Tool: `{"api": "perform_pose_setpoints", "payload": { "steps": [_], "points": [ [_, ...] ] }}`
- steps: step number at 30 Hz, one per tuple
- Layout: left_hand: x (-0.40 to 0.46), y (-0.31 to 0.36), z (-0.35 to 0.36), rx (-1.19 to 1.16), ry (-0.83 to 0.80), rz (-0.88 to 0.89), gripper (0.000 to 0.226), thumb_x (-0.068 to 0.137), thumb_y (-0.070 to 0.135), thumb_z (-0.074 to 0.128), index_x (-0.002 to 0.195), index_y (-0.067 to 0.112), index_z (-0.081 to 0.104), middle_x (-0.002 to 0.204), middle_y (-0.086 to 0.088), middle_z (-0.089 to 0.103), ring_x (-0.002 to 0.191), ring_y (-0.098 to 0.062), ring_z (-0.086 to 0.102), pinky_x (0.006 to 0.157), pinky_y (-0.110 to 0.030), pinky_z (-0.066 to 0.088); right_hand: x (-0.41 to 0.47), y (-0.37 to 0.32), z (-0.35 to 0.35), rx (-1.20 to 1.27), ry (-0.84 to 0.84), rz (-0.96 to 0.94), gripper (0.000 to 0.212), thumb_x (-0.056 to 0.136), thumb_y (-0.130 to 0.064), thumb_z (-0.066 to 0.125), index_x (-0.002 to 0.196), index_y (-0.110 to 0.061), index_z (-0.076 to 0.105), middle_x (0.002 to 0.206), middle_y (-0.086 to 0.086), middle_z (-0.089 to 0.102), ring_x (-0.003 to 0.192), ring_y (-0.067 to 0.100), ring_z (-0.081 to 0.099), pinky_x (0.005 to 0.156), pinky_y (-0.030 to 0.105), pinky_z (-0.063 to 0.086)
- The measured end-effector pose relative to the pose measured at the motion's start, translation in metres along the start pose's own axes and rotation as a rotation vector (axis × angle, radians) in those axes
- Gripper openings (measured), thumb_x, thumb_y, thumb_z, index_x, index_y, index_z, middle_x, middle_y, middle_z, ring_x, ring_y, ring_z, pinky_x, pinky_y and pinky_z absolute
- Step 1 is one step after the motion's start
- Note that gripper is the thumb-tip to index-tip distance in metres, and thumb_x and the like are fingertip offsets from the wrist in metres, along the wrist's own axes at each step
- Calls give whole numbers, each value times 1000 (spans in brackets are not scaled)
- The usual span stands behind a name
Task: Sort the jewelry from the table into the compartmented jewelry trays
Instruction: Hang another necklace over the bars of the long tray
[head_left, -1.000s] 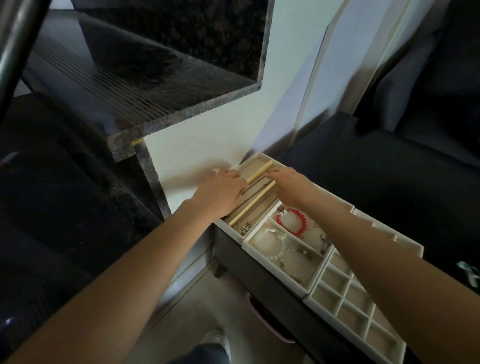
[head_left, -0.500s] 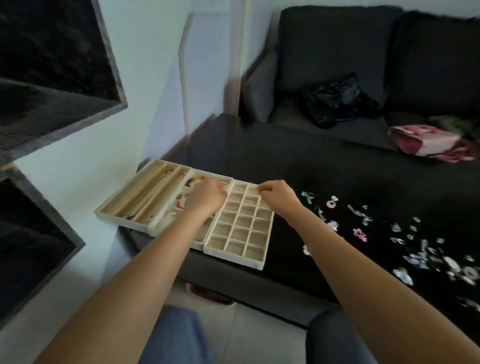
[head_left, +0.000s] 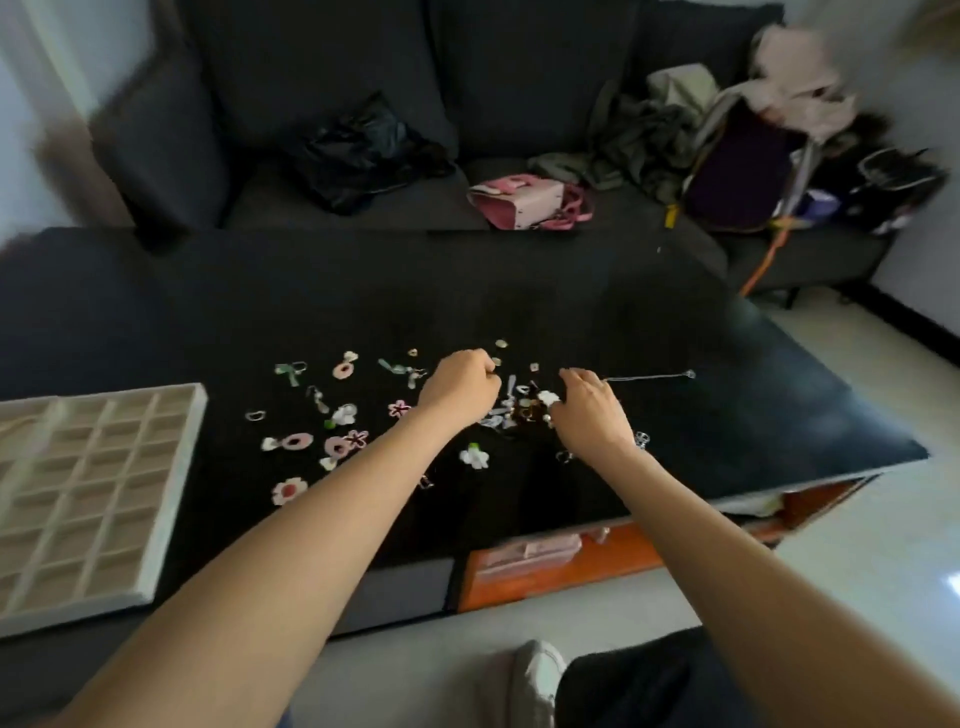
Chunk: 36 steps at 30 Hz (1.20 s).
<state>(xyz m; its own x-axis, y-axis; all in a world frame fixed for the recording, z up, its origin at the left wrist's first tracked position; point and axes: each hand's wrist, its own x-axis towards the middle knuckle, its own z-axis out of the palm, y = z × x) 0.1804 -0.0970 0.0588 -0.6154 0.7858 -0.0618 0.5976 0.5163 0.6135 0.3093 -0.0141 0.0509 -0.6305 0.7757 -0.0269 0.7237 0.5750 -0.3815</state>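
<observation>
While both arms reach out over the dark tabletop, seen from the head camera:

Left hand (head_left: 464, 385): fingers curled under into a loose fist at the left edge of the jewelry heap; whether anything sits inside the curl, cannot tell (knuckles hide the fingertips).

Right hand (head_left: 588, 410): palm down over the right edge of the heap, fingers bent downward toward the pieces; grip on any piece cannot be told.

Jewelry heap (head_left: 519, 408): small tangled cluster between the two hands, on the black table (head_left: 727, 415).

Scattered pieces: spread left of the heap, among them a pink ring-shaped charm (head_left: 297, 441), a white flower (head_left: 475, 457), and a pink-and-white flower (head_left: 289, 490) nearest the front edge.

Thin chain (head_left: 649, 376): stretched straight to the right of the right hand, ending in a small ring.

Compartment tray (head_left: 93, 499): pale, gridded into many small square cells, at the table's left front corner, well apart from the heap (visible cells look bare).

Sofa (head_left: 332, 78): dark, behind the table, carrying a black bag (head_left: 358, 150) and a pink handbag (head_left: 527, 200).
</observation>
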Motion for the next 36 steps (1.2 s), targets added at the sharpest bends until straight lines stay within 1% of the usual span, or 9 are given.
{"api": "perform_pose_setpoints", "payload": {
  "steps": [5,11,14,17,20,24,29,33,36],
  "points": [
    [46,42,68,196,-107,214,49,99,19,38,147,24,29,147,-6,36,132,-25,33,105,-40,35,29,78,0,-106,-62,35,61,99,-22,41,152,-14,12,158,8,14,146,23,13,118,35,13],
    [79,55,110,507,-176,340,41,100,31,40,141,28,42,153,-4,24,141,-24,17,111,-42,23,69,123,8,-150,-125,-13,54,103,-27,31,152,-16,11,160,2,0,147,19,2,119,38,11],
    [87,59,116,602,-86,430,35,98,31,44,130,23,57,145,-4,37,135,-22,26,106,-39,28,84,133,11,-139,-85,-26,47,103,-23,33,149,-16,26,157,3,19,144,21,21,117,37,19],
    [95,65,126,640,55,475,25,95,25,52,115,16,65,126,-2,50,120,-20,39,96,-35,36,92,136,11,-129,78,-49,37,99,-15,43,136,-14,49,134,5,46,125,22,43,102,33,37],
    [100,78,130,566,95,364,24,89,18,61,113,12,61,122,-5,51,116,-23,42,91,-34,37,99,137,9,-121,133,-47,26,95,-11,51,120,-12,57,118,7,51,114,23,47,87,33,43],
    [107,85,132,587,18,337,26,92,19,57,116,8,58,127,-10,46,118,-26,39,92,-35,37,107,147,4,-90,153,13,31,95,-21,55,124,-13,54,129,9,45,123,25,40,94,35,42],
    [112,88,137,129,-22,222,27,100,24,40,113,7,57,117,-10,54,110,-24,48,92,-36,45,118,168,2,-66,11,201,47,103,-27,34,148,-20,27,156,15,14,145,36,0,114,44,21],
    [111,100,130,-295,-59,178,16,101,21,39,105,11,51,98,1,58,81,-4,55,68,-13,43,117,171,1,-65,87,153,41,102,-20,37,142,-15,40,148,13,31,139,30,25,101,39,37],
    [110,102,125,-503,-58,143,13,100,19,42,105,12,51,93,3,58,75,-2,56,69,-13,46,114,168,-2,-73,167,76,30,96,-5,47,124,-9,56,126,11,47,117,27,44,78,33,44]
  ]
}}
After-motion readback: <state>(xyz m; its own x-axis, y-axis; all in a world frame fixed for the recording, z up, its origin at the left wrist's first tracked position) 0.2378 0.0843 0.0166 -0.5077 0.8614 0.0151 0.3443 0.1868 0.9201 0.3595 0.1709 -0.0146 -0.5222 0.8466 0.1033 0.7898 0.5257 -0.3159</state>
